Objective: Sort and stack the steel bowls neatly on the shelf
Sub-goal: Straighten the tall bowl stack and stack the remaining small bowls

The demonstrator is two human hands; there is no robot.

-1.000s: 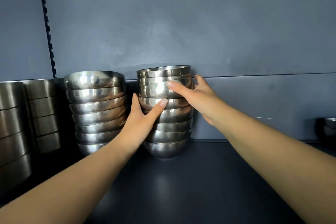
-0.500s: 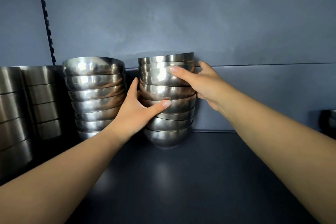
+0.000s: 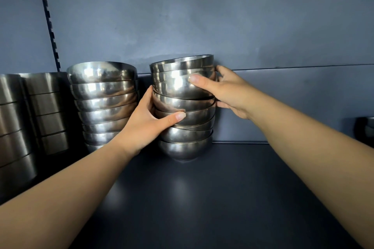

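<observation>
The left hand hides the lower right bowls of the left stack. Steel containers at the left edge are cut off. A dark steel item at the right edge is cropped, unidentifiable.

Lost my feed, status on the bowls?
Left hand and right hand both grip the right bowl stack. Top bowls tilted. Left stack close beside it, shelf otherwise free.

Showing no readable text, label, brand, number or sign anywhere: not on the steel bowls, the shelf or the wall behind.
</observation>
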